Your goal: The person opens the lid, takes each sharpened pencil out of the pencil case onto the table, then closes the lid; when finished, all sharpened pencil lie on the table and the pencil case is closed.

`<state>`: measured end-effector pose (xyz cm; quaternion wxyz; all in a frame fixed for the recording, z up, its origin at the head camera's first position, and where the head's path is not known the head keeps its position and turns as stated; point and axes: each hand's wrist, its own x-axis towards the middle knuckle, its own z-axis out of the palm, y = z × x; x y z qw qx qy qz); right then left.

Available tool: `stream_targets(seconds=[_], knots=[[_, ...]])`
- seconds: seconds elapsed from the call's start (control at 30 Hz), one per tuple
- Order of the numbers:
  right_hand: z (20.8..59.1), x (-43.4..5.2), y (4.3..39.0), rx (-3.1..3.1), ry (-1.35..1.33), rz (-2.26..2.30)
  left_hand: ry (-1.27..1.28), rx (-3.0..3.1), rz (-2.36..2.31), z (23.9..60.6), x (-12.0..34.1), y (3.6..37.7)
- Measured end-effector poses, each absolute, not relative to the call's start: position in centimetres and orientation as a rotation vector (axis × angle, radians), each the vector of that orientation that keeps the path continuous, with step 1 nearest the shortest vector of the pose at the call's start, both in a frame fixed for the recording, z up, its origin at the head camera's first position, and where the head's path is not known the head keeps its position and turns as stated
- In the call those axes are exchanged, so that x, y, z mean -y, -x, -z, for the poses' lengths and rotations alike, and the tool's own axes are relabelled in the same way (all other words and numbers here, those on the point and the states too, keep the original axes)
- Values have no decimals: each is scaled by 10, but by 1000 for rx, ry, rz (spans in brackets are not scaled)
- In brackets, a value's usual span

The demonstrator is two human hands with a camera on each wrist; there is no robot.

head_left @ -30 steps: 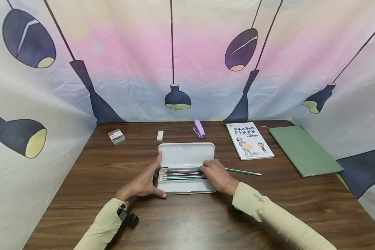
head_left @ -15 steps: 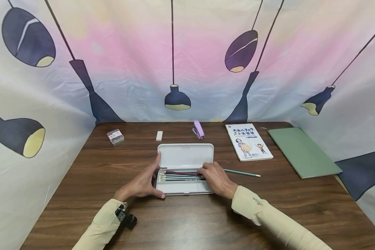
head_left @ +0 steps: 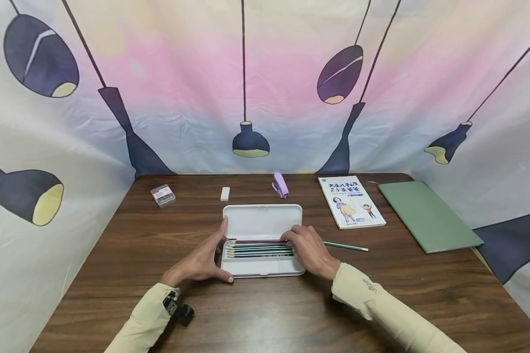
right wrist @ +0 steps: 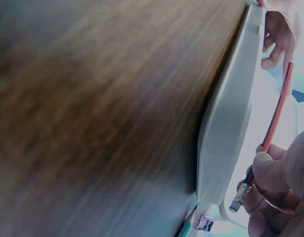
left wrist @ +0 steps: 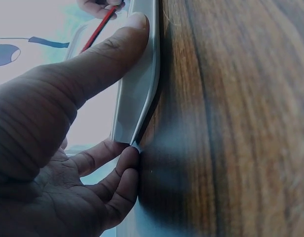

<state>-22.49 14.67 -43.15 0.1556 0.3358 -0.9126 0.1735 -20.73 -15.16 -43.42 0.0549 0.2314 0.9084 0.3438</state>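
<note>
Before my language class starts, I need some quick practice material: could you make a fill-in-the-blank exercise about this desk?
1. The red pencil is pinched by the person's ____ hand.
2. The case's lid isn't shut but ____.
3. In the head view, the stapler is to the ____ of the book.

Missing words: right; open; left.

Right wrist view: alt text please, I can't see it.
The right hand pinches a red striped pencil near its metal-banded end, over a white case. The left hand grips the case's far end; a green pencil lies nearby.
</note>
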Motion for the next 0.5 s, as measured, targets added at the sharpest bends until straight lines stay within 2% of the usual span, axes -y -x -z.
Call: stream_targets(seconds=[0.27, 0.5], knots=[[431, -155, 226, 2578, -800, -648, -702, -2750, -1061, 434, 152, 210], [434, -166, 225, 2580, -763, -668, -713, -2749, -1059, 435, 152, 208]])
